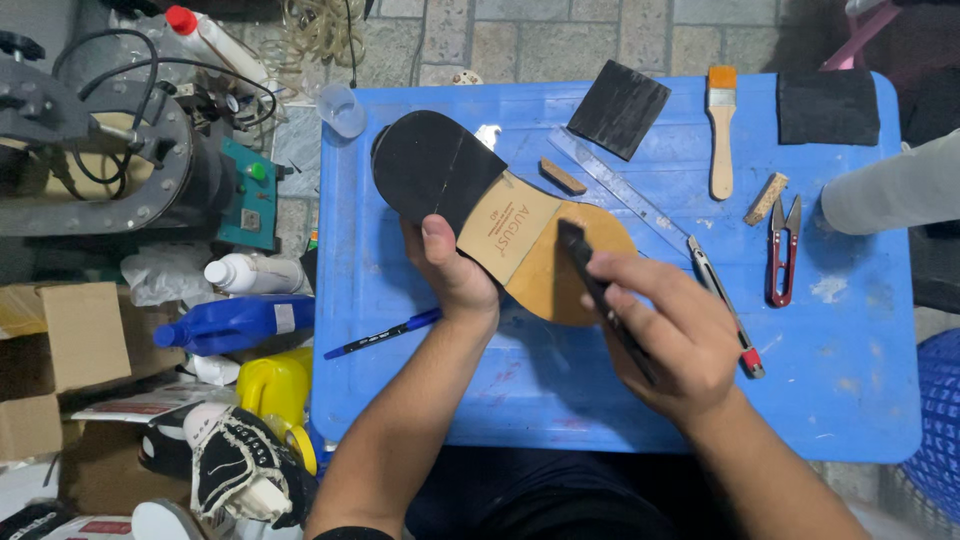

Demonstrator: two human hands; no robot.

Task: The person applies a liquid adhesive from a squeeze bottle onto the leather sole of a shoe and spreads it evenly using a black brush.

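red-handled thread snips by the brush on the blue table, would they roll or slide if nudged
The red-handled thread snips lie flat on the blue plastic table, so they would probably slide, not roll. Being metal, they are likely stiff. Their pointed tips suggest lifting by the handles.

A shoe sole [500, 215], black at the heel and tan at the forepart, is held by the left hand [455, 270] above the blue surface [850, 380]. A dark tool [600, 290], gripped by the right hand [670, 335], is pressed on the tan part. A brush [721, 130] lies at one o'clock.
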